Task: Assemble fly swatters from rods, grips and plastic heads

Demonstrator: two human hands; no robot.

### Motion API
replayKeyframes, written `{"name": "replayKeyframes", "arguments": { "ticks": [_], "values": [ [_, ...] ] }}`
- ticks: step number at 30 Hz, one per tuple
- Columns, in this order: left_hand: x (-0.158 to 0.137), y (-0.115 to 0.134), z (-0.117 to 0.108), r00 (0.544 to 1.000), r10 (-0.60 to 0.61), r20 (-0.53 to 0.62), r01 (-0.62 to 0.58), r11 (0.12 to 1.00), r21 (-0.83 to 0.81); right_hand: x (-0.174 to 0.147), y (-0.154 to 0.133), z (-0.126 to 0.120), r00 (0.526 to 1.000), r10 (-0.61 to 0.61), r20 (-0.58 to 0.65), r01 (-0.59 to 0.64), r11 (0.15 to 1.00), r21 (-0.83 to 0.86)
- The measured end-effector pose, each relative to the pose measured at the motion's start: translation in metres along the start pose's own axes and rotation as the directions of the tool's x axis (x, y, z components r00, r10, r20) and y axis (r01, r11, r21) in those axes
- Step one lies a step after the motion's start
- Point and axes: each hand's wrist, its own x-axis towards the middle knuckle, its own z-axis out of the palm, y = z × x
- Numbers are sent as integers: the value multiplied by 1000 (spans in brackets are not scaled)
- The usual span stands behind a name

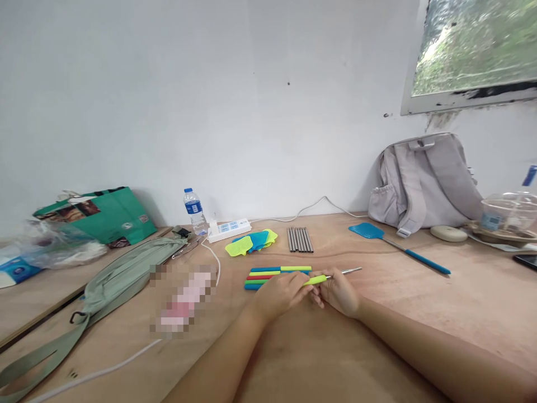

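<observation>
My left hand (283, 292) is closed round a yellow-green fly swatter handle (318, 280). A thin metal rod (351, 271) runs out of the handle to the right, and my right hand (339, 291) grips it where the two parts meet; its fingertips are partly hidden. Beneath and behind my left hand lie several coloured handles (296, 268) in blue, yellow-green, red and green. Farther back, several metal tubes (300, 239) lie side by side. To their left is a pile of yellow-green and blue swatter heads (251, 242). A whole blue fly swatter (398, 246) rests to the right.
A power strip (229, 229) and a water bottle (193, 211) stand by the wall. On the left are a grey-green strap bag (134, 266), a green bag (113, 215) and a pixelated object (184, 302). A grey backpack (423, 182) and plastic cups (509, 212) are on the right.
</observation>
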Motion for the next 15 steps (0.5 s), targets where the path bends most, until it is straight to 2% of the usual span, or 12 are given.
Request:
{"name": "replayKeyframes", "arguments": {
  "ticks": [3,5,7,9,10,12,15],
  "values": [
    [-6,-10,-13,989,-85,-122,69,989,-128,3,-2,-8,995,51,-83,-41,992,118],
    [-13,-25,-19,935,-240,-262,193,962,-193,4,-3,-11,990,104,-93,-87,982,170],
    [-20,-45,-22,795,-436,-422,355,898,-260,4,-6,-13,986,137,-93,-114,970,217],
    [-25,-66,-21,663,-573,-482,485,819,-306,4,-7,-14,983,148,-105,-117,960,255],
    [-28,-76,-19,606,-639,-474,543,767,-341,4,-8,-14,982,151,-110,-117,956,268],
    [-32,-95,-14,456,-796,-398,650,603,-462,4,-8,-13,982,156,-109,-121,954,275],
    [-38,-113,-5,341,-890,-302,702,455,-549,4,-8,-12,982,155,-106,-122,954,272]
  ]
}}
